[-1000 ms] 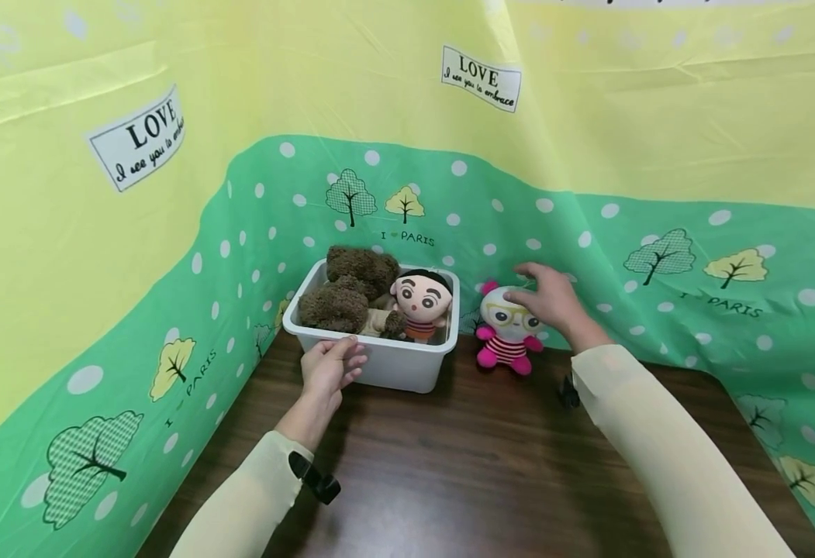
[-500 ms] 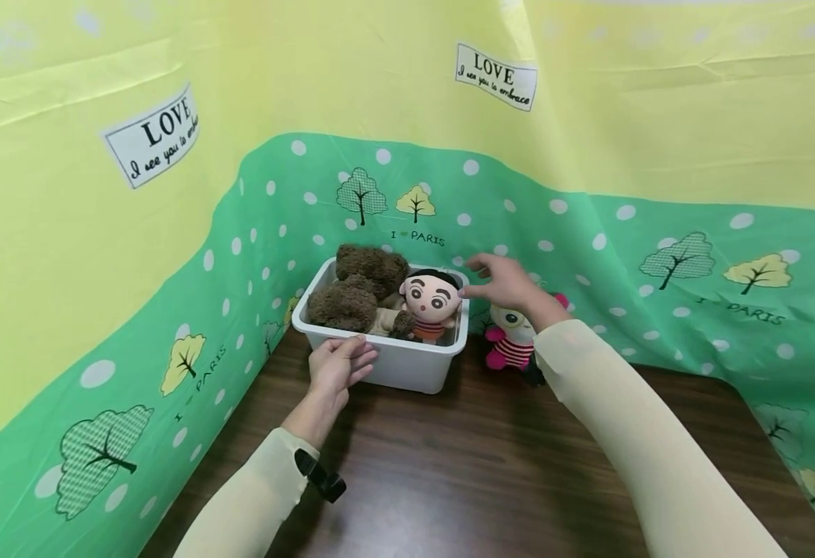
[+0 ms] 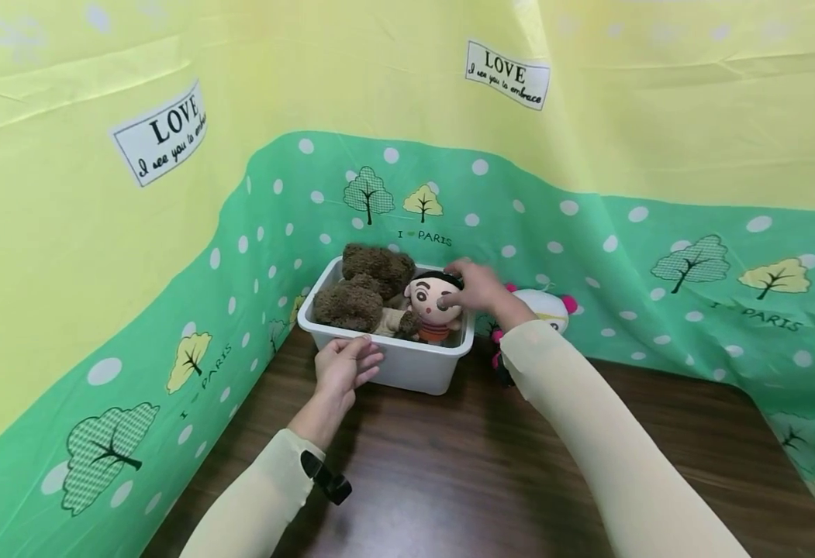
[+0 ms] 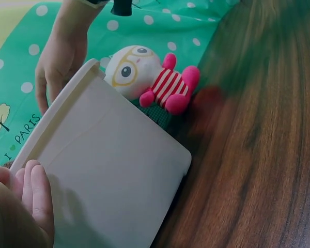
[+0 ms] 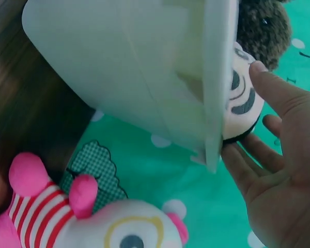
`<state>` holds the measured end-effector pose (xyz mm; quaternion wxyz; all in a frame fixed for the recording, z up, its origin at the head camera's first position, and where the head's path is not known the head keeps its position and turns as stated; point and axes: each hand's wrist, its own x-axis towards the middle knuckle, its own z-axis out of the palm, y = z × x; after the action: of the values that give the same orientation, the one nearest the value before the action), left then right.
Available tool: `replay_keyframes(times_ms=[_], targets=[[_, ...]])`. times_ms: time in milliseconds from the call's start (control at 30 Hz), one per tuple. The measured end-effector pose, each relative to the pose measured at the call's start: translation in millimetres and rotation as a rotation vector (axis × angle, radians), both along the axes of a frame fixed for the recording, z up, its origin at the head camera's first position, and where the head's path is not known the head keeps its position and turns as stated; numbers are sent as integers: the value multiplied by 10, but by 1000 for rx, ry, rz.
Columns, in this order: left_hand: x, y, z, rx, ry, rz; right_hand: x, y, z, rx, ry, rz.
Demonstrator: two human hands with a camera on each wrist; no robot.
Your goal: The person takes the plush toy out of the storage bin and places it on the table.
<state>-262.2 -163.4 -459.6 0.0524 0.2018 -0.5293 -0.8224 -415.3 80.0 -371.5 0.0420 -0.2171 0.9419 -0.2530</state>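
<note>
A white plastic bin (image 3: 414,368) stands against the cloth at the back of the table. My left hand (image 3: 340,370) pinches its front rim, thumb over the edge and fingers along the outer wall. Inside, at the right end, sits a boy doll (image 3: 424,296) with black hair and an orange outfit. My right hand (image 3: 482,288) grips the doll's head, its thumb on the face and fingers around the back, as the right wrist view shows. Two brown fluffy plush toys (image 3: 350,304) fill the left part of the bin.
Right of the bin sits a plush toy (image 4: 137,72) with a white head, yellow glasses and pink limbs, partly behind my right forearm in the head view. Green and yellow printed cloth (image 3: 588,256) walls in the dark wooden table (image 3: 449,480) at the back and left.
My right hand has moved left, from over the pink-limbed plush to the boy doll in the bin, and now grips its head. The left hand stays on the rim. The head view has shifted slightly.
</note>
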Motion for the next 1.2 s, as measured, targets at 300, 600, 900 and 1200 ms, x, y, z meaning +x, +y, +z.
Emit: replay_keyframes(times_ms=[300, 600, 900, 1200], targets=[[6, 30, -6, 13, 5, 9, -3, -158, -133, 81, 31, 79], [-7, 60, -14, 18, 15, 6, -6, -209, -213, 110, 40, 62], [4, 53, -7, 6, 12, 11, 1, -168, -94, 100, 45, 96], [-16, 21, -24, 1, 9, 23, -47, -124, 166, 106, 89, 117]])
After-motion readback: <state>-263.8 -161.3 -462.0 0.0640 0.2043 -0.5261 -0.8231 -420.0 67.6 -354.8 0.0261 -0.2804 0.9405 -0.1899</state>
